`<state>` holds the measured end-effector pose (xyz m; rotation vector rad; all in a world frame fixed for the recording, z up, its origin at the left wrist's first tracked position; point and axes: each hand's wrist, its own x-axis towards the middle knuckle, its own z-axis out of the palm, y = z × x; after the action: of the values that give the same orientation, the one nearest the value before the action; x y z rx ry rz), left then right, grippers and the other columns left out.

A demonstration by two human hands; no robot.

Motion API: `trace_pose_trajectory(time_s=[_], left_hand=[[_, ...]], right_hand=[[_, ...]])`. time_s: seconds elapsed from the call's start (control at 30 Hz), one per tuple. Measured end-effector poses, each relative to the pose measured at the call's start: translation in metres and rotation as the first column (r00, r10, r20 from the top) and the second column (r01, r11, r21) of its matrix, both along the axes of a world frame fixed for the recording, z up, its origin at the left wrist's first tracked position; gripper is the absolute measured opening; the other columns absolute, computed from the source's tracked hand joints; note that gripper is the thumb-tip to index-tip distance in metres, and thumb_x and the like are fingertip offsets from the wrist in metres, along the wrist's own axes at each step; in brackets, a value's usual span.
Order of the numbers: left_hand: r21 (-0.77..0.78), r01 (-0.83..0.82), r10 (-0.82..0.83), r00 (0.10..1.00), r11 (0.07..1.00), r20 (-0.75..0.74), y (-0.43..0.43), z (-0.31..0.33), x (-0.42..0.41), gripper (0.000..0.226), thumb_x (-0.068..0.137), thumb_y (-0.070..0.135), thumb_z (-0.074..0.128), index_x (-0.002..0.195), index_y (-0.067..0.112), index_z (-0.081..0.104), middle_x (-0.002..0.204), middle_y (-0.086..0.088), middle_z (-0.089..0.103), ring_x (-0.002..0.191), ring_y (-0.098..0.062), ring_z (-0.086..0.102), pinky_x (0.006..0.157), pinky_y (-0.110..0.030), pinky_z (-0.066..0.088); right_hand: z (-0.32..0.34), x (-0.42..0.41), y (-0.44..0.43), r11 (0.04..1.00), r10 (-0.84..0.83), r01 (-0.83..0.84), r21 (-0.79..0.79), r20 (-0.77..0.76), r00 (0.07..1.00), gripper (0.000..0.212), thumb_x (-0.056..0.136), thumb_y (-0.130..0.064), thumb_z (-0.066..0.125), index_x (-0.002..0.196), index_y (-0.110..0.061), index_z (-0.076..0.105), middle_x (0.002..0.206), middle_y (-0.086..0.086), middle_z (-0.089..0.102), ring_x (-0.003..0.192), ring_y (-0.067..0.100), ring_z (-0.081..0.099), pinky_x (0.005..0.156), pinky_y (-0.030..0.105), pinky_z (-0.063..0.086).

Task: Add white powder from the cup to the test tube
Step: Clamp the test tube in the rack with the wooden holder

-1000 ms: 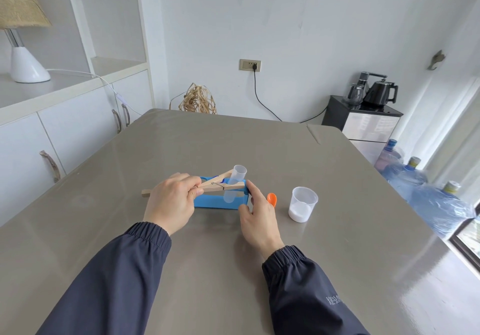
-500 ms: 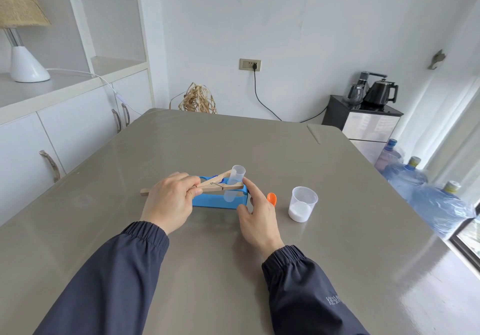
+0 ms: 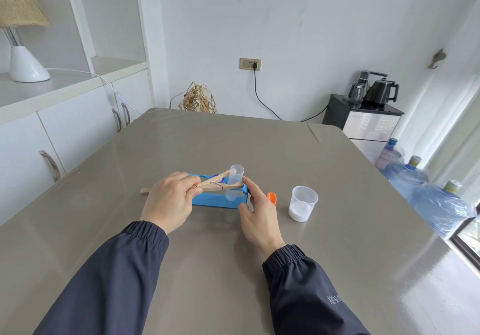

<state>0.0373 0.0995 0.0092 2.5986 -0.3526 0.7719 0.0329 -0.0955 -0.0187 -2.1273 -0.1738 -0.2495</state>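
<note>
Left hand [image 3: 170,201] pinches the handle end of the wooden clamp [image 3: 219,186], fingers closed on it. The clamp's long axis runs left to right, and its far end grips the tube [image 3: 235,182] below the rim. The tube stands near upright, mouth up, with its lower part at the right end of the blue rack [image 3: 215,199]; whether the base sits in a hole or hangs just clear of it is not resolvable from this angle.

Right hand [image 3: 259,211] is open and holds nothing; its forefinger touches the clamp tip beside the tube.

The cup [image 3: 303,203] stands on the table [image 3: 259,150], to the right of the tube and just beyond the right hand, a white powder layer at its bottom. The orange spoon [image 3: 272,197] lies between right hand and cup, partly hidden by the fingers.

Key relation: cup and spoon both lie right of the tube, so the free right hand is the nearer one; the left is occupied steadying the tube. Judged next step: right hand takes the spoon or cup and brings powder leftward to the tube mouth.

Count: tube 1, clamp 1, rack 1, cup 1, spoon 1.
</note>
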Motion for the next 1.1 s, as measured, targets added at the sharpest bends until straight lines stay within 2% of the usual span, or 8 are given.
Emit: trace_pose_trajectory(time_s=[0.1,0.27,0.43,0.6,0.73,0.83,0.97,1.1], left_hand=[[0.001,0.000,0.000,1.000,1.000,-0.002,-0.0001,-0.0007,0.0005,0.018,0.086,0.010,0.061,0.069,0.014,0.056,0.056,0.009,0.036,0.063,-0.022,0.042,0.051,-0.030,0.029],[-0.004,-0.006,0.006,1.000,1.000,0.003,0.0000,-0.0009,0.0011,0.018,0.085,0.009,0.062,0.069,0.014,0.055,0.056,0.010,0.037,0.063,-0.021,0.041,0.050,-0.029,0.026],[-0.008,-0.010,0.010,1.000,1.000,0.004,-0.0004,-0.0021,0.0011,0.017,0.085,0.008,0.062,0.069,0.014,0.056,0.058,0.008,0.041,0.063,-0.021,0.041,0.052,-0.030,0.027],[-0.014,-0.004,0.004,1.000,1.000,-0.007,-0.0012,-0.0023,0.0014,0.017,0.084,0.009,0.063,0.070,0.014,0.056,0.055,0.011,0.035,0.062,-0.021,0.040,0.051,-0.029,0.025],[-0.020,0.003,-0.003,1.000,1.000,-0.010,-0.0017,-0.0022,0.0016,0.017,0.084,0.009,0.063,0.070,0.014,0.057,0.054,0.012,0.034,0.061,-0.021,0.040,0.048,-0.026,0.024],[-0.020,0.018,-0.018,1.000,1.000,-0.015,-0.0051,-0.0032,0.0016,0.016,0.085,0.009,0.062,0.071,0.013,0.058,0.053,0.013,0.033,0.061,-0.021,0.041,0.049,-0.018,0.023],[-0.038,0.006,-0.007,1.000,0.999,-0.026,-0.0061,-0.0042,0.0042,0.014,0.086,0.012,0.061,0.073,0.014,0.059,0.055,0.012,0.038,0.063,-0.020,0.041,0.049,-0.022,0.026],[-0.071,-0.019,0.016,0.999,0.997,-0.048,-0.0055,-0.0047,0.0044,0.006,0.089,0.017,0.059,0.085,0.016,0.063,0.065,0.011,0.048,0.068,-0.018,0.044,0.057,-0.029,0.031]], right_hand=[[0.0017,-0.0003,-0.0007,1.000,-0.011,0.010,-0.012,-0.005,1.000,0.063,0.080,-0.002,0.040,0.139,-0.027,0.045,0.108,-0.008,0.056,0.091,-0.036,0.025,0.114,0.057,0.020],[0.0020,-0.0006,-0.0011,1.000,-0.008,0.008,0.000,-0.005,1.000,0.064,0.080,-0.002,0.040,0.137,-0.029,0.046,0.101,-0.009,0.054,0.090,-0.032,0.030,0.116,0.056,0.016],[0.0011,-0.0005,-0.0011,1.000,-0.009,0.009,0.012,0.014,1.000,0.063,0.079,-0.002,0.040,0.136,-0.027,0.047,0.117,-0.003,0.065,0.093,-0.032,0.031,0.114,0.057,0.019],[-0.0068,0.0047,0.0030,1.000,0.030,-0.030,0.005,-0.001,1.000,0.064,0.075,-0.017,0.037,0.136,-0.035,0.041,0.130,-0.015,0.059,0.111,0.000,0.054,0.120,0.050,-0.004],[-0.0051,0.0037,0.0030,1.000,0.012,-0.012,-0.012,-0.007,1.000,0.065,0.081,-0.011,0.044,0.142,-0.030,0.039,0.141,-0.012,0.051,0.124,0.003,0.049,0.120,0.046,-0.005],[-0.0032,0.0008,0.0059,1.000,0.008,-0.007,-0.025,0.013,1.000,0.065,0.077,-0.017,0.040,0.140,-0.035,0.041,0.138,-0.017,0.053,0.120,0.000,0.051,0.119,0.051,-0.004],[-0.0031,0.0004,0.0084,0.999,0.008,-0.007,-0.037,0.029,1.000,0.069,0.077,-0.018,0.039,0.141,-0.040,0.034,0.127,-0.020,0.059,0.111,0.000,0.055,0.118,0.050,-0.008],[-0.0034,-0.0005,0.0068,0.998,-0.019,0.019,-0.060,0.005,1.000,0.075,0.083,-0.011,0.047,0.151,-0.023,0.016,0.113,-0.015,0.058,0.116,0.006,0.055,0.119,0.036,-0.011]])
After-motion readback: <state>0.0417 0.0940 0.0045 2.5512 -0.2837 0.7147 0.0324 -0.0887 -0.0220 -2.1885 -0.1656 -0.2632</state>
